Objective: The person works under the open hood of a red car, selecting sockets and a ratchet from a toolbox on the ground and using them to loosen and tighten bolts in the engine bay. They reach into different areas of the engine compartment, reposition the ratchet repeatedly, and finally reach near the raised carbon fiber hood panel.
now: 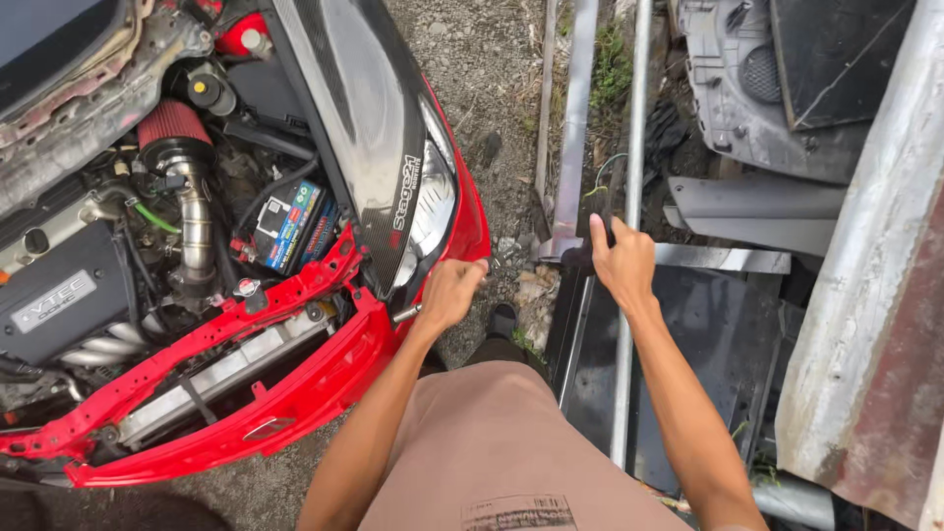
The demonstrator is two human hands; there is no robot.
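Observation:
My left hand (pixel 450 293) is closed around a small metal tool (pixel 405 314). Its silver end sticks out below the fist, right at the front corner of the red car's bumper (pixel 295 398) and just under the headlight (pixel 433 206). A glossy black carbon-look fender panel (pixel 369 118) lies over that corner. My right hand (pixel 624 264) hovers apart to the right, its back toward me. The fingers are curled, the index finger points up, and I see nothing in it. It hangs over a long grey metal pipe (pixel 629 147).
The open engine bay shows a black engine cover (pixel 59 295), a red cone air filter (pixel 172 123), a metal intake pipe (pixel 195 226) and a blue battery (pixel 290 224). Gravel ground (pixel 482 79) lies ahead. On the right are a black sheet (pixel 708 334), grey body panels (pixel 757 211) and a rusty corrugated sheet (pixel 875 324).

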